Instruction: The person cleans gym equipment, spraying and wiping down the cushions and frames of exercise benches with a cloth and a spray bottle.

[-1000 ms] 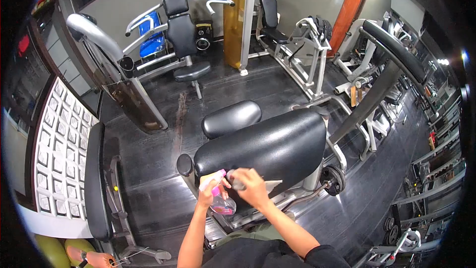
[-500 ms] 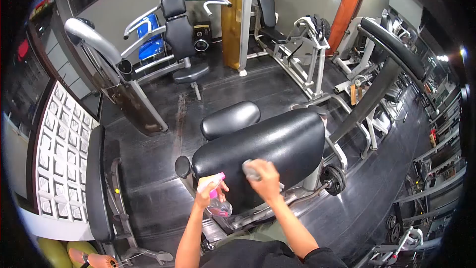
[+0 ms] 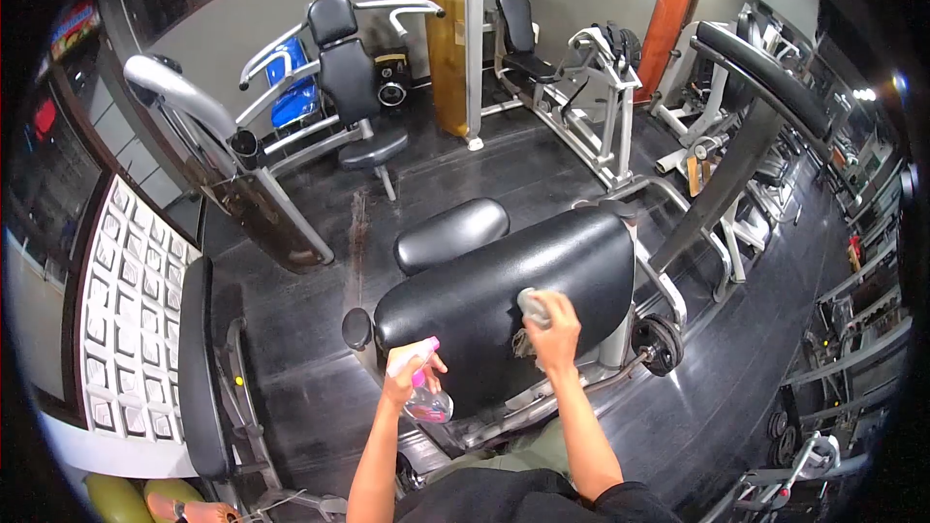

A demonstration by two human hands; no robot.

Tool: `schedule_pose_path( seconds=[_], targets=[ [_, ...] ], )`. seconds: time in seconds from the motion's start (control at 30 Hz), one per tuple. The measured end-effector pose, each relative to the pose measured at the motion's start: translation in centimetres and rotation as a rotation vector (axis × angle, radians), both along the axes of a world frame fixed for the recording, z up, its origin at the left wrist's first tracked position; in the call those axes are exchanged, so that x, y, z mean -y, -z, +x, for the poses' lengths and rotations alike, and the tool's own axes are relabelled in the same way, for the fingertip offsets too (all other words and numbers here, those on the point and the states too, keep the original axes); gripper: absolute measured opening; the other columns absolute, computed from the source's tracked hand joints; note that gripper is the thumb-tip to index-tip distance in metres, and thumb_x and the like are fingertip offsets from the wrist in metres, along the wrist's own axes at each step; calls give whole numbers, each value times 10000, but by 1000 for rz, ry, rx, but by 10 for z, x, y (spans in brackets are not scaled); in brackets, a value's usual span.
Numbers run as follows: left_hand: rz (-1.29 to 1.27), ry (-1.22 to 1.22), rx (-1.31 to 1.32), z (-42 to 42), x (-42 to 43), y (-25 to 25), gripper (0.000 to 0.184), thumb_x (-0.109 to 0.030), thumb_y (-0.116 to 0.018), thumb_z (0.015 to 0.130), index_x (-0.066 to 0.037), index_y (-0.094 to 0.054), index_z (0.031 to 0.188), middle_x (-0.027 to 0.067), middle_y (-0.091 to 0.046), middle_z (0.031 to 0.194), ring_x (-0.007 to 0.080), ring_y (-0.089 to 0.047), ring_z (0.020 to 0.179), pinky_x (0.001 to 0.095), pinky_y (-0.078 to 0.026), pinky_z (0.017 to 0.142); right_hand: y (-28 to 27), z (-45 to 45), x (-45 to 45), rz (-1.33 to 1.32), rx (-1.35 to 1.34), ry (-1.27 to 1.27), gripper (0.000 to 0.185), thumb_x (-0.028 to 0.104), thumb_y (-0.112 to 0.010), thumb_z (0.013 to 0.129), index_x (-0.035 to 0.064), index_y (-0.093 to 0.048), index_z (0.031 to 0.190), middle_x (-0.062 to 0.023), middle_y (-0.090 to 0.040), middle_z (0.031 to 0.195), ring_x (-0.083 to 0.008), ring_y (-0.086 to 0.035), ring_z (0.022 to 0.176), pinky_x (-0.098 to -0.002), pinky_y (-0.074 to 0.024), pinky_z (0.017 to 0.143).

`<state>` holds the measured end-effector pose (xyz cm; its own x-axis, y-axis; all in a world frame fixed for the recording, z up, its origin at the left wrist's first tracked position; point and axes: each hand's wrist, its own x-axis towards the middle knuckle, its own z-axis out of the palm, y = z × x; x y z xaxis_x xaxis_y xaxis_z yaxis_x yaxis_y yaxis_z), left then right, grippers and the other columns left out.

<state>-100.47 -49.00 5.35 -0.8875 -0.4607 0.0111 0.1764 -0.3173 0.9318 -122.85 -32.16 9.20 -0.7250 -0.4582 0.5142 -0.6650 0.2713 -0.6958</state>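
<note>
My left hand is wrapped round a clear spray bottle with a pink and white trigger head, at the near left of a black padded bench. My right hand grips a small grey-white wad, which looks like a folded cloth or sponge, over the middle of the same pad. Just left of the right wrist, a rough brownish patch shows on the pad. It looks like worn upholstery, though part is hidden.
Beyond the bench lies a smaller black pad. A seated press machine stands at the back left, and weight plates hang at the bench's right. Another person's foot shows at lower left.
My right hand has moved right and slightly away from me across the pad, with the grey wad in it. The brownish patch has come into view. My left hand stays almost still.
</note>
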Motion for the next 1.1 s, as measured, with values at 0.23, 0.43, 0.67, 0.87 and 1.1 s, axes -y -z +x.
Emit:
schedule_pose_path(
  seconds=[0.23,0.43,0.67,0.87,1.1],
  targets=[
    [-49,-9,40,-2,-1,-5,374,-272,-501,954,77,-625,901,176,-673,766,210,-630,480,310,-526,488,24,52,-22,199,-121,-406,527,-13,-761,592,203,-680,1065,-7,-653,1058,-243,-620,933,-361,-562,796],
    [-86,-6,41,-5,-2,-6,361,-275,-515,961,63,-636,932,158,-678,767,202,-632,477,296,-518,471,14,-10,-19,25,-60,-47,437,-1,-747,641,144,-681,1048,-67,-656,1068,-294,-621,975,-387,-511,854],
    [-190,-73,274,-24,-15,-37,349,-294,-561,962,33,-671,914,107,-680,735,163,-623,469,265,-480,459,13,14,-8,-5,-40,-168,426,-22,-753,631,111,-681,1029,-94,-660,1040,-310,-633,984,-391,-518,860],
    [-165,-60,274,-61,-31,-48,316,-257,-564,967,30,-682,913,91,-674,722,158,-615,464,268,-474,460,23,22,-37,146,-36,-272,482,13,-775,623,170,-670,1067,-44,-643,1062,-271,-618,934,-381,-527,831],
    [-165,14,268,-92,-44,-45,296,-239,-553,954,13,-676,859,85,-669,713,158,-622,474,266,-478,470,1,-38,-20,-102,144,127,343,17,-729,710,71,-673,1044,-116,-651,1047,-315,-653,963,-377,-511,853]
  ],
)
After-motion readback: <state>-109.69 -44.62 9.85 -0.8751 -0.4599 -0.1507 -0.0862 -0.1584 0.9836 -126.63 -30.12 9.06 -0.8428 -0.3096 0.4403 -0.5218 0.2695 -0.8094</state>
